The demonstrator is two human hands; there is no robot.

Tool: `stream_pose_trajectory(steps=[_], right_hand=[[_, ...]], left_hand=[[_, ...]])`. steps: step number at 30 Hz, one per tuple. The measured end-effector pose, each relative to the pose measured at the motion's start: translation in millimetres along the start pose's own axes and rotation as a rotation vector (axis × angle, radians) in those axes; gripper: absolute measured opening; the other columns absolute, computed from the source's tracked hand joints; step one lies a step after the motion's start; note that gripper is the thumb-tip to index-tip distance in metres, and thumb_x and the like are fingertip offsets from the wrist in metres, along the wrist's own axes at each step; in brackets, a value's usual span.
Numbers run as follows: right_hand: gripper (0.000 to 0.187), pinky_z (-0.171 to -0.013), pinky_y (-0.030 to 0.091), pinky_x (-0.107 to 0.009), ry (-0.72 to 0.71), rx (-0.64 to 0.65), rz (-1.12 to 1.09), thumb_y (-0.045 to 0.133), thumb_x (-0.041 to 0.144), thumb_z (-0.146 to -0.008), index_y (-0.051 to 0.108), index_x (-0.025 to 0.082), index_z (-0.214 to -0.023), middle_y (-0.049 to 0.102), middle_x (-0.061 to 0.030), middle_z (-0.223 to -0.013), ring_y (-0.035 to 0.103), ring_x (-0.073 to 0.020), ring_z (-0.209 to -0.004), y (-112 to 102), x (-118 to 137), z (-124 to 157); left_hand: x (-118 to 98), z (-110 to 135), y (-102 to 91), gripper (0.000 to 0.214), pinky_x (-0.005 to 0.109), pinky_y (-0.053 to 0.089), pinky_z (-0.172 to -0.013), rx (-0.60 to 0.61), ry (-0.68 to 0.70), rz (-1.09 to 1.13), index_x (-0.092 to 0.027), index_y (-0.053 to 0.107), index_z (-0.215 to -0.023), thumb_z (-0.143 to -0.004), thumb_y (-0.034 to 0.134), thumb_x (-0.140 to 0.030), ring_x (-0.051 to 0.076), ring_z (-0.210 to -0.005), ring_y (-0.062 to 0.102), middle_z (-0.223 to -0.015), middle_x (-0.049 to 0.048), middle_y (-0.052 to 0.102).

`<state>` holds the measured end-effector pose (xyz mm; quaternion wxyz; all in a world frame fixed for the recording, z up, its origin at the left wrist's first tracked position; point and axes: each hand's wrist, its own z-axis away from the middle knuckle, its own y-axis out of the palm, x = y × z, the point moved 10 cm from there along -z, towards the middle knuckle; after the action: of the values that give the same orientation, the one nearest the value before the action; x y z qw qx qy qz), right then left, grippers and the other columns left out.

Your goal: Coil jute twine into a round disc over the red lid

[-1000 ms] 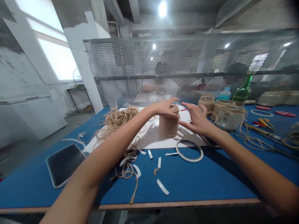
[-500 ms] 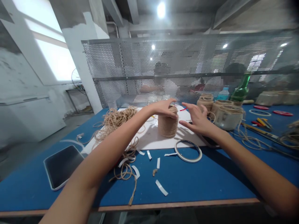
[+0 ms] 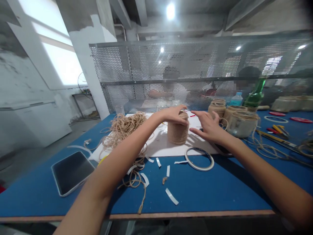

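A jar wrapped in twine [image 3: 178, 133] stands upright on a white sheet [image 3: 158, 150]. My left hand [image 3: 174, 115] grips its upper part, thumb in front and fingers reaching over the rim. To the right of the jar my right hand [image 3: 207, 126] is held with fingers spread, apart from it and holding nothing. A tangled heap of twine [image 3: 128, 125] lies to the left, with loose strands trailing under my left forearm. Nearer the table's front are a roll of double-sided tape [image 3: 199, 159] and several white paper strips [image 3: 171, 196].
Several twine-wrapped jars [image 3: 239, 124] and a green bottle [image 3: 256, 94] stand on the right, with pliers [image 3: 280, 130] beyond. A tablet-like device [image 3: 72, 173] lies at the left. A perforated metal screen [image 3: 141, 71] runs along the back, people visible behind it.
The whole scene has shifted slightly to the right in view. Both hands keep nearly the same pose, the left on the jar and the right apart from it.
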<state>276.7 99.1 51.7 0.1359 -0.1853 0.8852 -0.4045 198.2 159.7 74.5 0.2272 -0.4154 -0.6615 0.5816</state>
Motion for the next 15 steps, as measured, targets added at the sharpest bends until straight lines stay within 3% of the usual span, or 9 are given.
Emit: stream_pose_trajectory(steps=[15], right_hand=[[0.056,-0.095,0.009,-0.057,0.001,0.030,0.048,0.041,0.043,-0.081,0.024,0.024,-0.130,0.044,-0.0116,-0.128,0.037,-0.0290,-0.116,7,0,1]], left_hand=[[11,0,4.5,0.083,0.036,0.036,-0.090,0.043,-0.103,-0.068,-0.024,0.026,-0.129,-0.060,0.050,-0.065,0.026,-0.108,0.046,-0.127,0.0073,0.045]])
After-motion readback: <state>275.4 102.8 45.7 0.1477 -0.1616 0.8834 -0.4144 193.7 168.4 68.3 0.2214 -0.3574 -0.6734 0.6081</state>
